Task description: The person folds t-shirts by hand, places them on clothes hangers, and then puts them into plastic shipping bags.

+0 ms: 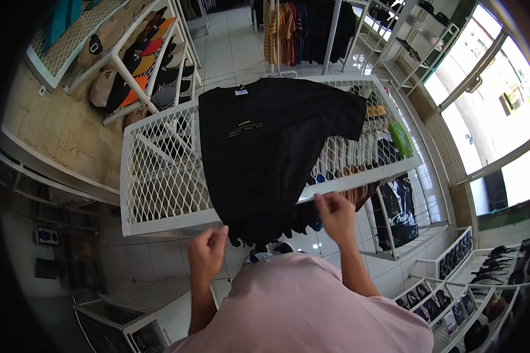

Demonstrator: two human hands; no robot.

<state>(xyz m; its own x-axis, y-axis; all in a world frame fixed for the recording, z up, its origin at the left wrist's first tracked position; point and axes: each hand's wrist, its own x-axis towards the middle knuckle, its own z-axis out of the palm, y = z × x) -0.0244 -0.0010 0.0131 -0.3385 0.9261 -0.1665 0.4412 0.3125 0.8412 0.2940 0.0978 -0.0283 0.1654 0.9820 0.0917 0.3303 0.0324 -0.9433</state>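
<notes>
A black T-shirt (259, 147) lies over a white mesh tabletop (165, 176), its collar with a pale label at the far side. Small greenish print shows on its upper left, and one sleeve is spread to the right. The lower end hangs over the near table edge. My left hand (206, 253) has its thumb and fingers pinched at the shirt's lower left edge. At the near rim, my right hand (337, 219) is just right of the shirt, apart from the cloth, with bent, loosely parted fingers and nothing visible in them.
On the table's right lies a green packet (400, 139); folded clothes show through the mesh. A rack of caps (141, 65) stands at the left back, hanging shirts (291, 32) behind. Footwear shelves (447, 294) are at the lower right, glass doors (477, 65) at the right.
</notes>
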